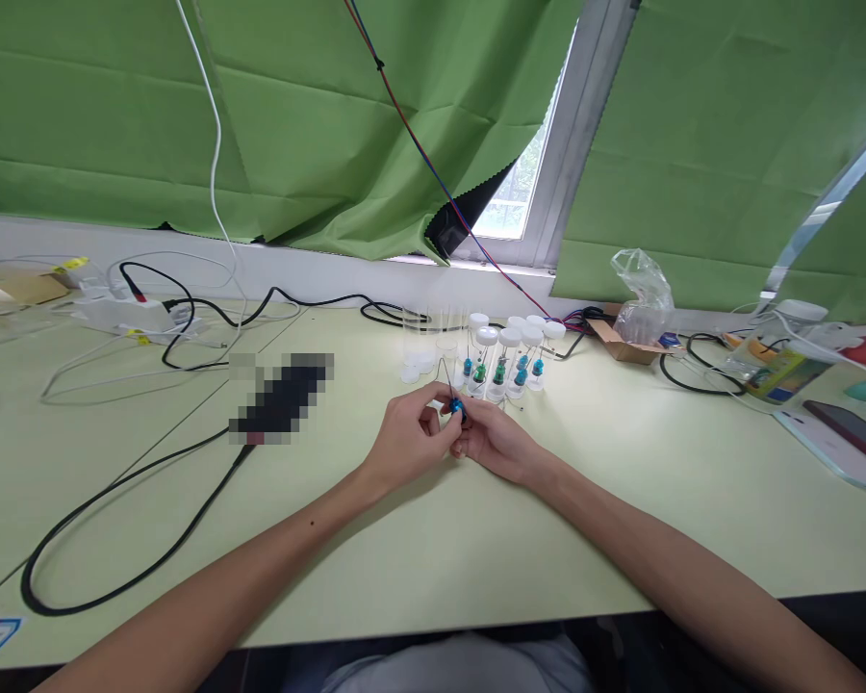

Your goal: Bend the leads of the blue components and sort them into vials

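A small blue piece with a thin dark wire rising from it (pixel 457 408) sits between the fingertips of both hands, just above the table. My left hand (pixel 410 430) pinches it from the left with thumb and fingers. From the other side, my right hand (pixel 499 439) closes its fingers on the same piece; part of it is hidden. Right behind the hands stand several clear tubes with white caps (pixel 509 337), each holding a blue or green piece with thin wires. To their left are several clear tubes without white caps on top (pixel 447 337).
A black cable (pixel 90 587) loops over the left of the table (pixel 375 577) to a blurred dark object (pixel 281 399). A white power strip (pixel 126 313) lies at the back left. At the right are a small cardboard box (pixel 624 346) with a plastic bag and two phones (pixel 837 448).
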